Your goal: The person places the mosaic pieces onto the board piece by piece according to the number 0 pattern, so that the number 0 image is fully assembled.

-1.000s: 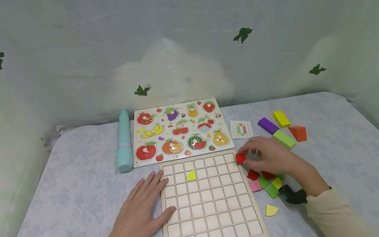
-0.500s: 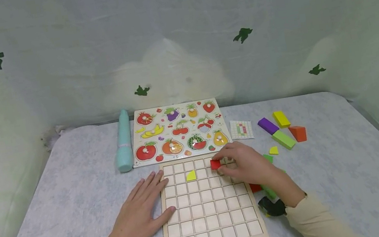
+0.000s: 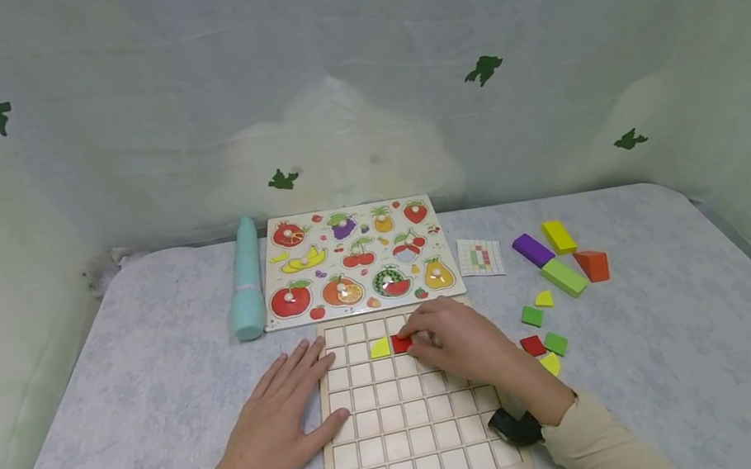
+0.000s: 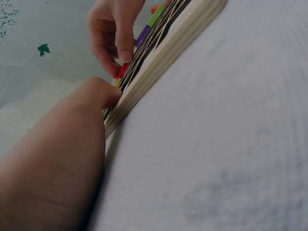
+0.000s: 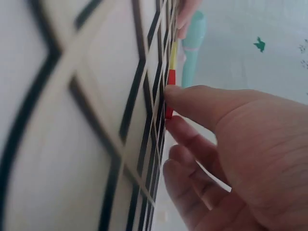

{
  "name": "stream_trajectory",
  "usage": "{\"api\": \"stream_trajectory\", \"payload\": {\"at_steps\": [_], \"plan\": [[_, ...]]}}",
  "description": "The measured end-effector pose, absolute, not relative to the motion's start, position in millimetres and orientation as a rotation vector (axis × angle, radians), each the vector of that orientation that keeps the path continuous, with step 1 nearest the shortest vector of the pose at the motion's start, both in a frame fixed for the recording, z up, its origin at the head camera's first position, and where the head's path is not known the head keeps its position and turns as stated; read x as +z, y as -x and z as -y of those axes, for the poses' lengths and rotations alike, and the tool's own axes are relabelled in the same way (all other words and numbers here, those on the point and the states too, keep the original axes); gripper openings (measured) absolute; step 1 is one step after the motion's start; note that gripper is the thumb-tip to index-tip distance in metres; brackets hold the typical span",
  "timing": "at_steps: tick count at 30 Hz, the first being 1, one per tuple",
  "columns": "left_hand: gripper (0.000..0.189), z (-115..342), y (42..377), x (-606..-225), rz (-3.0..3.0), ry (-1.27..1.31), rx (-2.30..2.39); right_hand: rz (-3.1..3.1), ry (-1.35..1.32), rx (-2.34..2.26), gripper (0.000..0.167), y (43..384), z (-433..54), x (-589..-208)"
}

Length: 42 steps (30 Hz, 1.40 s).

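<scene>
Lying between thumb and finger, the red square [image 3: 401,344] is pinched by the right hand [image 3: 461,343].

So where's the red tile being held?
In the head view, the red tile is pinched by the right hand, just right of the yellow tile on the upper part of the gridded board.

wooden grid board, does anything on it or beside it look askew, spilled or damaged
No damage or spill shows. The only untidy spot is right of the board, where small coloured pieces lie scattered at odd angles, probably just loose stock.
</scene>
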<state>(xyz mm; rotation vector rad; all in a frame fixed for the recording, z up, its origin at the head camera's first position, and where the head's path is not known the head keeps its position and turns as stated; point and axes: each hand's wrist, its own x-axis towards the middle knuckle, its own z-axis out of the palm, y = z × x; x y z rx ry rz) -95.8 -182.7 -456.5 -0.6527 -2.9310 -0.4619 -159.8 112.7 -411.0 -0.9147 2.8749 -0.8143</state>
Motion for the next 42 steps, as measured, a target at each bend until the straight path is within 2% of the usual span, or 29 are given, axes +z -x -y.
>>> {"api": "stream_trajectory", "payload": {"at_steps": [17,30,42], "plan": [[0.077,184,95,-456,2.926,0.645,-0.462,-2.87,0.902,-0.761,0.025,156,-124,-404],[0.078,183,95,-455,2.927,0.647,-0.455,-2.932,0.687,-0.791,0.031,168,-183,-381],[0.078,183,95,-455,2.925,0.655,-0.458,-2.886,0.524,-0.717,0.032,181,-240,-382]]}}
